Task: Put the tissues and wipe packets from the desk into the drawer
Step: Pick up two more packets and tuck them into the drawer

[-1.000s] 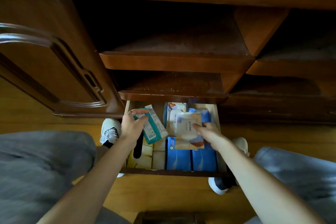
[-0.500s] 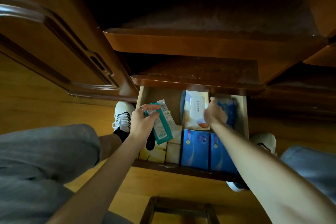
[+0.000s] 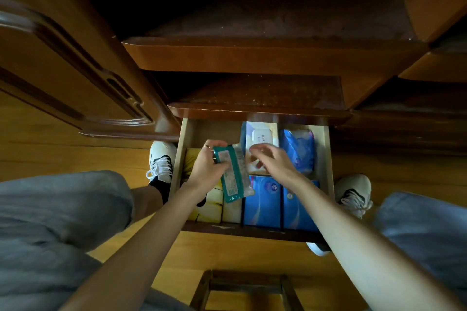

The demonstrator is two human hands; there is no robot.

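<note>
Two hands are working over the open drawer (image 3: pixel 327 159). I am clamping my left hand (image 3: pixel 206 171) on the teal wipe packet (image 3: pixel 233 174), holding it tilted above the yellow tissue packs (image 3: pixel 202 207), while my right hand (image 3: pixel 274 164) is hovering with its grip apart and empty just over the white wipe packet (image 3: pixel 261 137) lying at the drawer's back. Blue tissue packs (image 3: pixel 262 201) are filling the front right. To do this well, I am judging the teal packet should go down flat into the bare back-left corner (the only roomy spot), not wedged on edge.
</note>
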